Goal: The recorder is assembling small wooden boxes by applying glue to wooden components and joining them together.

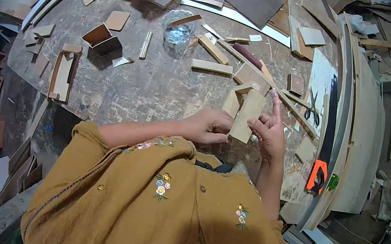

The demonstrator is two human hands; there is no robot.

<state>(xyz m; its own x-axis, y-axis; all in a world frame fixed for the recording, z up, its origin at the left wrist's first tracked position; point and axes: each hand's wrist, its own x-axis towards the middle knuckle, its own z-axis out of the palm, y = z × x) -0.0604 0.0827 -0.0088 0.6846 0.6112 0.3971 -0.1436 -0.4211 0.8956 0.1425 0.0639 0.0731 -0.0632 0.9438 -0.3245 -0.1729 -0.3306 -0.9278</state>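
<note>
A small open frame of pale wood strips [247,116] is held up off the near edge of the worktable, between both hands. My left hand [212,126] is closed at its lower left corner, thumb and fingers gripping the wood. On the other side my right hand [272,132] presses its thumb against the frame's wide front strip, while the index finger points up along the edge. Just beyond the frame lies a flat brown wood piece [253,78]. Scissors with dark handles [312,110] rest to the right of my right hand.
A handsaw with an orange handle [318,174] lies along the table's right edge, near a green tape measure [333,182]. A clear glass bowl [178,34] stands mid-table. Wood strips [212,67], a folded brown piece [103,39] and a small tray-like piece [64,72] lie around.
</note>
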